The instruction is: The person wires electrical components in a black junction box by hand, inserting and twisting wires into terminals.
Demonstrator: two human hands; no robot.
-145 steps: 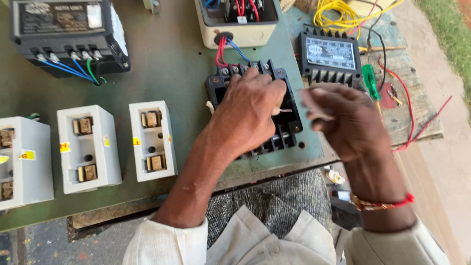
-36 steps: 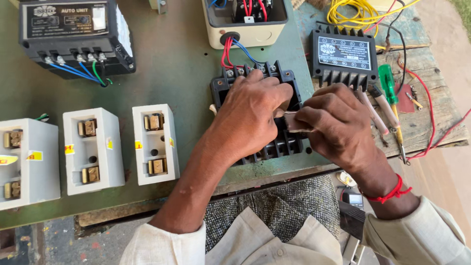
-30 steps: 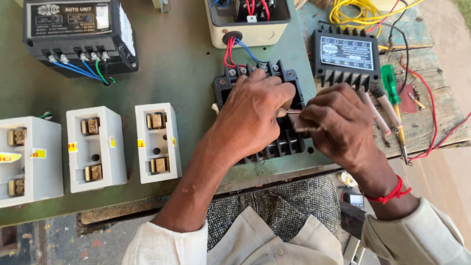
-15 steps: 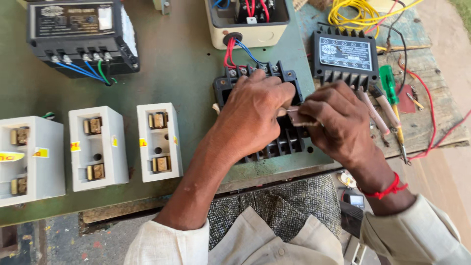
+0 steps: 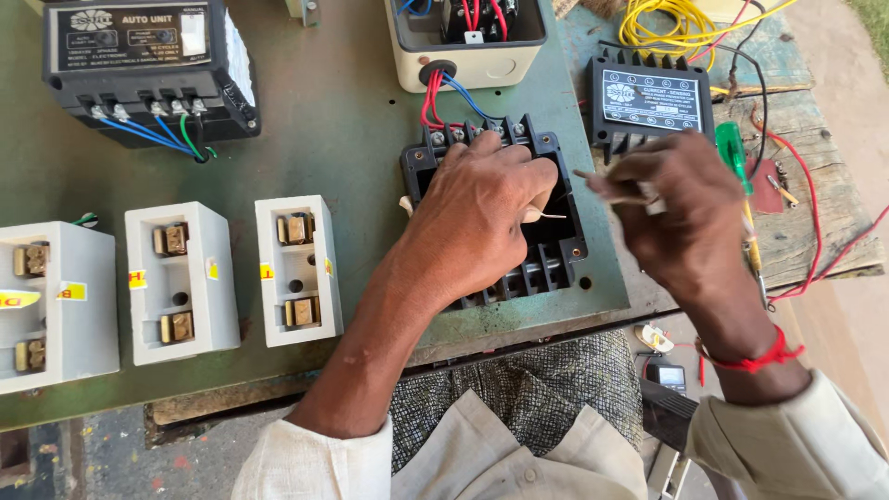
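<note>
Both hands work over the black open housing (image 5: 495,218) that lies near the front edge of the green table (image 5: 343,120), toward its right end. The left hand (image 5: 482,208) lies palm down across the housing, its fingers curled over the back wall by the terminal screws, so it presses on the housing rather than lifting it. The right hand (image 5: 681,208) hovers just off the housing's right side, fingers pinched shut on a small, thin pale piece (image 5: 616,181) whose kind is too blurred to tell. A red thread band (image 5: 755,356) circles the right wrist.

Red and blue wires (image 5: 444,93) run from the housing's back edge up into a cream box (image 5: 463,56) at the table's far edge. Just right of the housing, farther back, sits a black sealed module (image 5: 653,102) with a pale label, and a green-handled screwdriver (image 5: 732,153) lies beside it on the wooden boards (image 5: 815,213) at the right end. Yellow wires (image 5: 671,23) are bunched at the far right corner.

Three white fuse blocks (image 5: 181,278) stand in a row along the front edge on the left, well apart from the hands. A black control unit (image 5: 139,60) with blue and green leads sits at the far left corner.
</note>
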